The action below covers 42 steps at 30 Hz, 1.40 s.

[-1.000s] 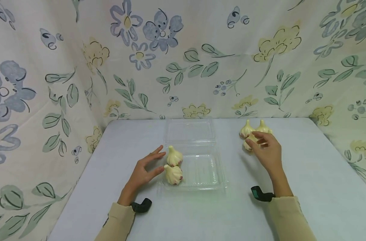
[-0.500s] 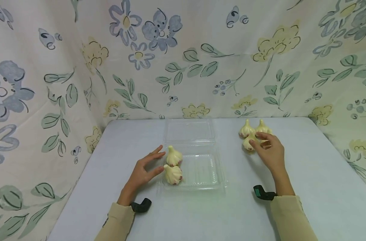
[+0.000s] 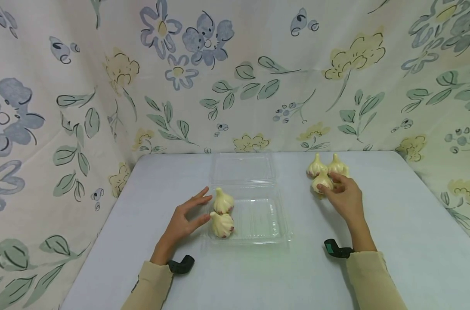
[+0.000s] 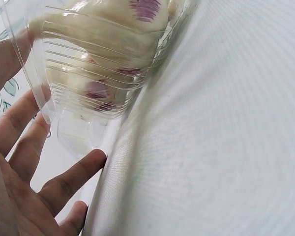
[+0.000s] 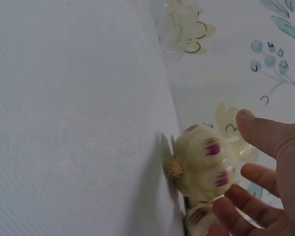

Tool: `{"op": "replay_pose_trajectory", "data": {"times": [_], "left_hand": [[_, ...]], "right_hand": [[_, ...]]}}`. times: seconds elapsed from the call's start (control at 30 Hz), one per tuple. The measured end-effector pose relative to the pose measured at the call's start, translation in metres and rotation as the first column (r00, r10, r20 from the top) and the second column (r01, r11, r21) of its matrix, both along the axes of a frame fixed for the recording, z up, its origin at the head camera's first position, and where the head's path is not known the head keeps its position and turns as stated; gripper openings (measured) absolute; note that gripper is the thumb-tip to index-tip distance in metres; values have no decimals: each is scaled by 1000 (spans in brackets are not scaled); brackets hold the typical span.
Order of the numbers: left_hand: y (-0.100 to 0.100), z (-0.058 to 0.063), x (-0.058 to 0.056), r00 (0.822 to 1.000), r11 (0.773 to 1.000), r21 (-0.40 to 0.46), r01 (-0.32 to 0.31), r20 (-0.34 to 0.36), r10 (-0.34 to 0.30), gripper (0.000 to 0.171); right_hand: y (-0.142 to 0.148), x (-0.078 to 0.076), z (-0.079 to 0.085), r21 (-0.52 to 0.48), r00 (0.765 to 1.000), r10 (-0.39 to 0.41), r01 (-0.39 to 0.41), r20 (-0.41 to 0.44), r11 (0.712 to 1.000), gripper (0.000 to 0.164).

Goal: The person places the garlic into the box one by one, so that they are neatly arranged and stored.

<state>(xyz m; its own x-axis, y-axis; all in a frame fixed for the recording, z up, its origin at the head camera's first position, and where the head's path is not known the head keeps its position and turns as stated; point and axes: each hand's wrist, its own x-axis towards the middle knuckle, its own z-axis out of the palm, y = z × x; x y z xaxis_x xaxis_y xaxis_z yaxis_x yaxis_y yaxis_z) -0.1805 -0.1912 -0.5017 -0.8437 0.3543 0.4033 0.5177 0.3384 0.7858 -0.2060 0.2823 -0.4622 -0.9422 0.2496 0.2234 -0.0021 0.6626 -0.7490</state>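
Clear plastic container [image 3: 258,217] mid-table, lid [image 3: 244,168] hinged open & laid back twd the floral cloth [image 3: 254,99]. I count 2 inside, both along its L side: far garlic bulb [image 3: 222,202], neck up, & near garlic bulb [image 3: 222,226] in front of it, neck tipped L. On L wrist cam I see purple patches thru the ribbed wall. L hand [image 3: 185,219] is just beside that wall, fingers spread wide, gripping nothing; can't tell if tips touch the rim. Outside the container, back & R on the white table [image 3: 250,275], I make out 3 more, bunched close: back-L bulb [image 3: 316,166], back-R bulb [image 3: 337,164], front bulb [image 3: 320,178]. R hand [image 3: 346,199] is at the front bulb, thumb & fingers well apart around it, not closed on it; R wrist cam shows a gap at thumb. Fingertip contact: I can't tell. Front bulb sits on table.
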Motion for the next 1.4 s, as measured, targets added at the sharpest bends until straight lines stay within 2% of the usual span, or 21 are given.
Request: {"op": "replay_pose_trajectory", "data": {"times": [1.07, 1.4], "left_hand": [[0, -2, -3, 1000, 1000, -5, -3, 21, 4, 52], [-2, -4, -2, 1000, 1000, -15, -15, 26, 15, 53]], "right_hand": [[-7, -5, -17, 30, 997, 63, -61, -55, 998, 62], [-5, -5, -17, -13, 996, 85, -85, 4, 996, 64]]}}
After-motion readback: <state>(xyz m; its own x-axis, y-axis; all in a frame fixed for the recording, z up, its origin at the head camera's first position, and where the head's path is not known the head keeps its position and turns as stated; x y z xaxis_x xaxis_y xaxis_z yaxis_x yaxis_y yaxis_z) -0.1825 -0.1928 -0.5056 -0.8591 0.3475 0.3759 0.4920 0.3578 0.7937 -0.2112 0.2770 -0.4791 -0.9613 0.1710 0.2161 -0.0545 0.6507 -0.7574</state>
